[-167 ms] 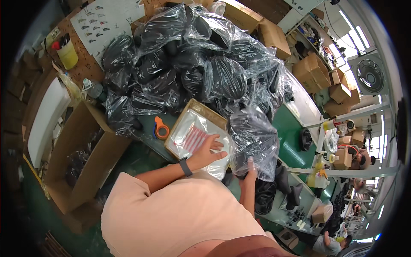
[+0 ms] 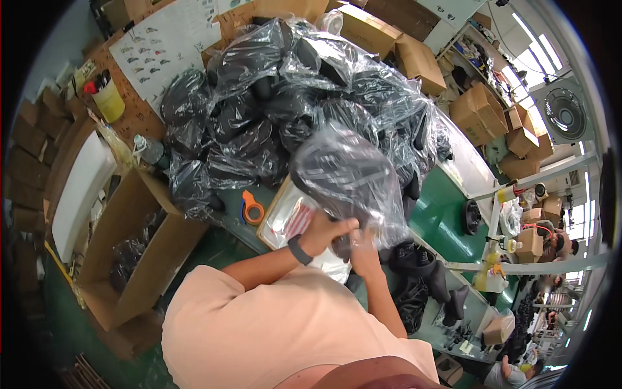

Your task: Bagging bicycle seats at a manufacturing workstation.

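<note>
A black padded piece shaped like a bicycle saddle, the bagged saddle [image 2: 346, 172], is tilted up in front of me inside a loose clear plastic bag. My left hand [image 2: 322, 235] closes on its narrow lower end, thumb laid across. Beside it, my right hand [image 2: 364, 253] grips the lower end of the same saddle and the gathered bag; some of its fingers are hidden. Under the saddle and my left hand lies an open cardboard box [image 2: 275, 207] with flat clear bags [image 2: 285, 217] printed with red stripes, partly covered.
Beyond the box rises a big heap of bagged black saddles [image 2: 253, 110]. An orange tape cutter [image 2: 254, 212] lies left of the box. A tall open carton [image 2: 139, 259] stands at my left. Unwrapped black saddles [image 2: 414, 259] lie right of my arm on the green table [image 2: 447, 207].
The bagged saddle has swung left and up, over the small box. My left hand has come off the flat bags onto the saddle's narrow end, joining my right hand.
</note>
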{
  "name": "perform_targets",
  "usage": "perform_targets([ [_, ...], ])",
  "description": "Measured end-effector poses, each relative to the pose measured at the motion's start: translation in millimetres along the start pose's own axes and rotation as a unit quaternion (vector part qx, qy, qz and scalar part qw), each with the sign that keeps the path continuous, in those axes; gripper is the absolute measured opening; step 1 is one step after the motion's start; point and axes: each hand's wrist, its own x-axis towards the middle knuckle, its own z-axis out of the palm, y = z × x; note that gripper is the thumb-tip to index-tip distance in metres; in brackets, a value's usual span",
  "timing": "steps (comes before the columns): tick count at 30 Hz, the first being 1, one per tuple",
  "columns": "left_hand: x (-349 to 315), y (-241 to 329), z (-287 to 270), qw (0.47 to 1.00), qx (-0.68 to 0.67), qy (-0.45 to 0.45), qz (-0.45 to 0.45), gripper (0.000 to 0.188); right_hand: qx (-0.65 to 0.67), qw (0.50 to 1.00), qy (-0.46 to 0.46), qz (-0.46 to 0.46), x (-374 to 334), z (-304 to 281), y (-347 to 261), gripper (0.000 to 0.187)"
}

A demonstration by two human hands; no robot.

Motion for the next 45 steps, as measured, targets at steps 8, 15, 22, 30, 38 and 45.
perform_targets([
  [8,258.6,224.3,-108.6,0.856,0.294,0.219,0.365,0.117,-0.03,0.986,-0.106,-0.123,-0.7,-47.4,-1.0,0.093],
  [15,451.1,282.5,-266.3,0.47,0.794,0.358,0.142,0.053,-0.003,0.996,-0.05,0.071,-42.6,-40.2,105.3,0.082],
  [22,456.4,185.6,-272.5,0.422,0.828,0.292,0.225,0.051,0.004,0.952,0.096,0.292,-116.7,-21.4,243.4,0.085],
  [30,167.3,-95.9,-76.0,0.732,0.657,0.01,0.181,0.023,-0.088,0.898,0.255,0.347,-118.1,-62.2,366.6,0.071],
  [38,46.6,-231.9,13.8,0.738,0.583,-0.33,-0.083,0.023,-0.288,0.773,0.522,0.217,34.9,-171.9,391.5,0.048],
  [45,40.5,-330.3,-2.3,0.655,0.663,-0.354,-0.081,0.029,-0.127,0.842,-0.002,0.525,80.7,-236.2,468.0,0.082],
])
